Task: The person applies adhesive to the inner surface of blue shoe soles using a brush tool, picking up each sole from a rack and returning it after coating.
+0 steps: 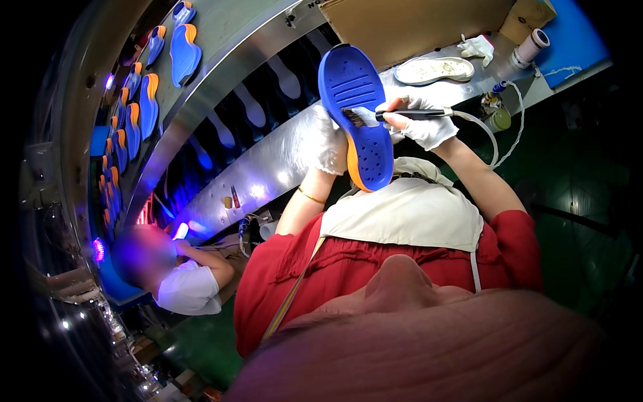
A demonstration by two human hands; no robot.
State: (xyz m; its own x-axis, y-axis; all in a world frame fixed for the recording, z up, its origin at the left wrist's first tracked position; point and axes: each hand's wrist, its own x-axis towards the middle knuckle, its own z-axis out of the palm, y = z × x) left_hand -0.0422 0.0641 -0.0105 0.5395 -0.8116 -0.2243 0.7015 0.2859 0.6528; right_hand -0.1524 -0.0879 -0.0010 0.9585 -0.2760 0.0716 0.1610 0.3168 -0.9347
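My left hand (326, 141), in a white glove, grips a blue shoe sole (353, 77) with an orange edge from its left side. The sole is held up in front of me, its grooved and dotted face in view. In my right hand (423, 126), whose glove leaves some fingertips bare, is a brush (414, 114) with a black handle. A clear hose (483, 126) runs from the handle's end. The dark bristles lie over the middle of the sole, seemingly touching it.
On the metal ledge lie a white sole-shaped piece (435, 70) and a loose glove (477, 48), near a pale pink roll (532, 47) and a cardboard box (415, 27). Blue-orange soles (184, 55) line the conveyor at left. A co-worker in a white shirt (189, 288) sits at lower left.
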